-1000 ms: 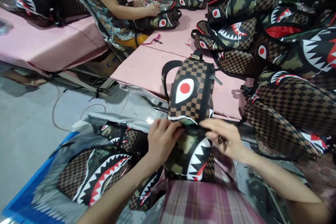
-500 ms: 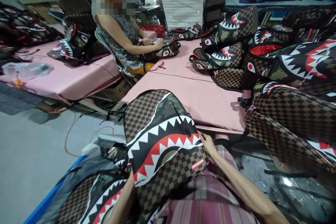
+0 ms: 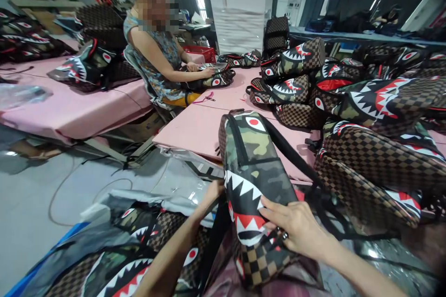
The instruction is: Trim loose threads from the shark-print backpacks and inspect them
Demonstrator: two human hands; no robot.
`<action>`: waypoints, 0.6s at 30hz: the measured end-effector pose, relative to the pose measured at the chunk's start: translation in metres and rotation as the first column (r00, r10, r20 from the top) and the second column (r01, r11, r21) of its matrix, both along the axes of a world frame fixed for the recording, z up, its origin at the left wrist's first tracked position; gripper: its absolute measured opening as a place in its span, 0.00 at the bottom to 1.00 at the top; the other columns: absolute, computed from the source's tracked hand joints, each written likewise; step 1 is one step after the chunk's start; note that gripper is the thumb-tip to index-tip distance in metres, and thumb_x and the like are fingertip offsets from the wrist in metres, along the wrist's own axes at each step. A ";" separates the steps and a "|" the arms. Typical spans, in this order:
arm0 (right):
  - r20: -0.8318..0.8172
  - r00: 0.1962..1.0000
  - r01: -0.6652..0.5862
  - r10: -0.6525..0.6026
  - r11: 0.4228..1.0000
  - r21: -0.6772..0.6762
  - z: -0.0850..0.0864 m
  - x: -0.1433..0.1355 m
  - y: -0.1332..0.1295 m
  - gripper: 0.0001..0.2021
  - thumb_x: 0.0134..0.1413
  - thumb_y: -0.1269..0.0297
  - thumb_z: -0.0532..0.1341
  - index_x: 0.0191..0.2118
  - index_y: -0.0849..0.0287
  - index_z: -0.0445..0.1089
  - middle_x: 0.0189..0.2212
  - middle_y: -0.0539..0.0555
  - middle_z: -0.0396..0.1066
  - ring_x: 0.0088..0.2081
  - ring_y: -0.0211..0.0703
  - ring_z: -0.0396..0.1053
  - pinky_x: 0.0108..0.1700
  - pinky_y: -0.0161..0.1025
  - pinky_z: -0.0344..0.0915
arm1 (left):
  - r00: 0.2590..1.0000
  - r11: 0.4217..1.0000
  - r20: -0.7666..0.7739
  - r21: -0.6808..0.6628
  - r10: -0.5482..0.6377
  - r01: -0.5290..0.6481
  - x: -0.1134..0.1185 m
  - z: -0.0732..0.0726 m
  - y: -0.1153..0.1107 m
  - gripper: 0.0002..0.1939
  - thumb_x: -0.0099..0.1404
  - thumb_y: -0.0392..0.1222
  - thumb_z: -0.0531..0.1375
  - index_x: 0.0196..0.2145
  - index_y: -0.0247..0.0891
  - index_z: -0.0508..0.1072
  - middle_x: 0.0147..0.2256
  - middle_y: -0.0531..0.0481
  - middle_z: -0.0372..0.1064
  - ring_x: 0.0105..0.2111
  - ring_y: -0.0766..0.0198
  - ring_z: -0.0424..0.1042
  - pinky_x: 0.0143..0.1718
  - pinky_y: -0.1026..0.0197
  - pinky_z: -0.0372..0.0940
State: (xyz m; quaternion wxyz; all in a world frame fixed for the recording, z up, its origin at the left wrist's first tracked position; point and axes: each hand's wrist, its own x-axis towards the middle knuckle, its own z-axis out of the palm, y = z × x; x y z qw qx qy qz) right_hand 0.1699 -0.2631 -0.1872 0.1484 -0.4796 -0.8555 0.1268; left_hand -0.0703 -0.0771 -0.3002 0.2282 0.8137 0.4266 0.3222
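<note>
The backpack (image 3: 256,185) is standing up in the middle, over the person's lap, and its top is covering part of the pink desk (image 3: 195,123). Its long way is running from near 12 o'clock, leaning a bit to 11, down to near 6. The top, with a red and white eye, is pointing away from the person; the brown checks are sitting at the bottom, close to the lap. A narrow side is facing up at us, and a black strap (image 3: 291,151) is hanging off toward 4 o'clock.

The right hand (image 3: 303,229) is touching the bag at 4 o'clock. Its fingers (image 3: 273,211) are bending a little and lying on the shark teeth; I cannot tell if they are pinching. The left hand (image 3: 215,193) is staying at the bag's 9 o'clock edge, its fingers hiding, so I cannot tell how far open they are.

More bags (image 3: 369,148) are piling up at 2 o'clock. A co-worker (image 3: 156,62) is sitting at 11.
</note>
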 end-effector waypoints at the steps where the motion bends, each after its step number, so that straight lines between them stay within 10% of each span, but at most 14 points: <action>1: -0.018 1.000 0.009 -0.010 0.998 -0.060 -0.010 0.002 0.000 0.32 0.36 0.78 0.53 0.52 0.54 0.68 0.56 0.56 0.63 0.42 0.44 0.74 0.34 0.34 0.67 | 0.999 0.999 0.019 0.015 0.044 -0.045 -0.002 0.006 0.008 0.16 0.65 0.47 0.56 0.45 0.33 0.68 0.42 0.47 0.68 0.40 0.58 0.70 0.39 0.54 0.68; 6: -0.042 0.999 -0.009 0.003 0.991 -0.134 -0.033 -0.003 -0.006 0.32 0.34 0.79 0.52 0.51 0.54 0.68 0.57 0.54 0.62 0.41 0.43 0.74 0.34 0.35 0.66 | 0.948 0.917 0.247 0.293 0.202 -0.272 0.030 0.092 0.031 0.18 0.70 0.42 0.46 0.54 0.34 0.60 0.52 0.45 0.63 0.53 0.58 0.61 0.50 0.50 0.59; 9: 0.029 0.994 -0.107 0.110 0.991 -0.084 -0.023 -0.012 -0.004 0.32 0.38 0.78 0.52 0.54 0.57 0.65 0.59 0.56 0.58 0.36 0.44 0.74 0.31 0.37 0.66 | 0.956 0.834 -0.169 0.469 -0.238 0.291 0.083 0.137 0.025 0.18 0.67 0.43 0.52 0.53 0.38 0.64 0.56 0.44 0.61 0.60 0.53 0.52 0.56 0.44 0.53; 12: -0.076 0.984 -0.163 0.162 0.987 -0.006 -0.010 -0.009 0.010 0.31 0.39 0.78 0.52 0.54 0.57 0.63 0.58 0.56 0.61 0.40 0.44 0.73 0.34 0.37 0.67 | 0.733 0.798 -0.532 0.163 -0.424 0.580 0.117 0.147 0.023 0.18 0.66 0.41 0.54 0.53 0.38 0.65 0.57 0.42 0.59 0.62 0.47 0.47 0.57 0.38 0.49; 18: -0.070 0.968 0.245 -0.241 0.969 0.045 0.012 0.012 0.069 0.24 0.50 0.78 0.51 0.54 0.59 0.62 0.49 0.59 0.66 0.43 0.45 0.69 0.38 0.38 0.65 | 0.597 0.752 -0.555 -0.081 -0.579 0.655 0.102 0.144 0.036 0.24 0.65 0.40 0.54 0.59 0.38 0.59 0.62 0.44 0.51 0.65 0.45 0.31 0.60 0.37 0.39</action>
